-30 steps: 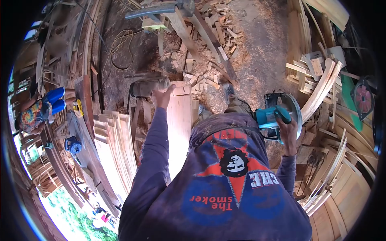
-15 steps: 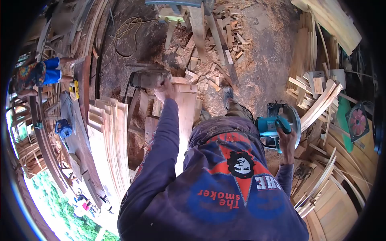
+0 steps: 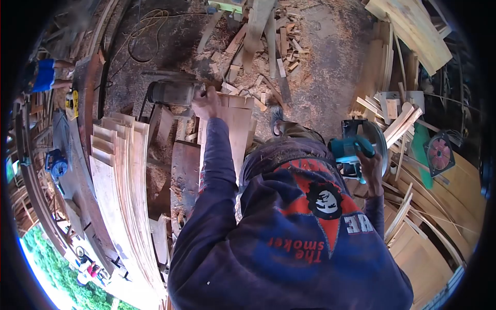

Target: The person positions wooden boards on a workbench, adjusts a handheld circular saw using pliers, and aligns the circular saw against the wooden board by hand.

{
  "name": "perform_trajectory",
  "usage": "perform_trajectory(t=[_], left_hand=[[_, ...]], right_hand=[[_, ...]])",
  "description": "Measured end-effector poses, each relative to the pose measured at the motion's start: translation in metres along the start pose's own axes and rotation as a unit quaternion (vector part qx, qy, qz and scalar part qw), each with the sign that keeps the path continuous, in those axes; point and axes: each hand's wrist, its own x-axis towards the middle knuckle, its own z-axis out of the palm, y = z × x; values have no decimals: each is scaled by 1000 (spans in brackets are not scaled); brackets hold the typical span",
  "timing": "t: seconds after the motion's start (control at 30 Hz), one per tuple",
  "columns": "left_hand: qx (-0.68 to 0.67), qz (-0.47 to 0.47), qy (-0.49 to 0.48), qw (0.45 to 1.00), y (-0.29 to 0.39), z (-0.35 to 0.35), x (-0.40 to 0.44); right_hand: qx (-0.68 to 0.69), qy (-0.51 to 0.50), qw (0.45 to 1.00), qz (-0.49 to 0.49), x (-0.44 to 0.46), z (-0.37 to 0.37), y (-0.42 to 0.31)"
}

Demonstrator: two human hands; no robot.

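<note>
Item: teal circular saw [image 3: 343,150], hanging beside the person's right hip; its handle is sitting within the right hand [image 3: 371,169], its body extending ahead and inward of the knuckles, its round guard showing on the outer side.
Right hand: fingers wrapping the saw's handle, grasping it.
Left hand [image 3: 206,104]: reaching forward, fingers curling; whether it is pinching anything, one cannot tell. It is overlapping the far left corner of a pale board [image 3: 235,126], with a grey cylindrical object [image 3: 173,94] lying just beside it.
Surroundings: wood offcuts [image 3: 283,40] scattering across the floor ahead; curved planks [image 3: 121,170] stacking at left; a red-bladed fan [image 3: 439,152] standing at right.
</note>
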Motion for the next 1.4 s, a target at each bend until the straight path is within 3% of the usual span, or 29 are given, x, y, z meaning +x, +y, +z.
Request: perform_trajectory(t=[0.1, 0.13, 0.23, 0.3, 0.4, 0.47, 0.5, 0.57, 0.67, 0.73, 0.77, 0.8, 0.83, 0.9, 0.93, 1.03, 1.13, 1.2, 1.33, 1.4], left_hand=[[-46, 38, 18, 998, -6, 4, 0], [-186, 41, 13, 982, -10, 6, -3], [-435, 37, -42, 899, -31, 18, -17], [-455, 4, -85, 886, -38, 5, -33], [-531, 74, 28, 844, -20, -17, -6], [-590, -136, 79, 792, -7, -28, 5], [-657, -229, 74, 714, -9, -42, 15], [-706, -260, 62, 656, -30, -62, 35], [-543, -320, 191, 753, -64, -79, 65], [-414, -171, 124, 886, -40, -98, 37], [-406, -166, 125, 890, -38, -99, 23], [-283, 6, 54, 958, -38, -99, 9], [-144, 177, -21, 973, -38, -93, 0], [18, 389, -143, 910, -38, -79, -10], [30, 451, -181, 873, -23, -76, -25], [158, 487, -178, 841, -4, -63, -37], [246, 414, -222, 848, 1, -44, -27], [320, 478, -252, 778, 16, -40, -30], [336, 492, -225, 771, 27, -42, -51], [172, 480, -294, 808, 21, -42, -68]], right_hand=[[-19, -3, 1000, -2, 3, -2, -11], [-27, -6, 1000, -7, 5, -2, -11], [-72, 37, 994, -77, 21, 2, 0], [-104, 41, 987, -112, 8, -3, 16], [-69, 15, 995, -72, 19, -1, 2], [-69, 17, 997, -29, 20, -1, -10], [-67, 15, 997, -24, 20, -1, -16], [-79, 9, 996, -37, 18, 1, -31], [-12, -31, 999, -25, 29, 6, -12], [-20, -36, 998, -43, 32, 7, -4], [-15, -40, 999, -29, 32, 6, -7], [-7, -45, 999, -25, 30, 6, -7], [-3, -49, 999, -19, 31, 6, -8], [-7, -53, 998, -23, 32, 4, -7], [0, -59, 998, -18, 34, 4, 0], [15, -61, 995, -71, 40, 2, 19], [40, -82, 995, -31, 51, -9, 24], [51, -95, 994, -18, 63, -16, 29], [60, -100, 992, -44, 86, -21, 52], [52, -135, 988, -48, 98, -24, 59]])
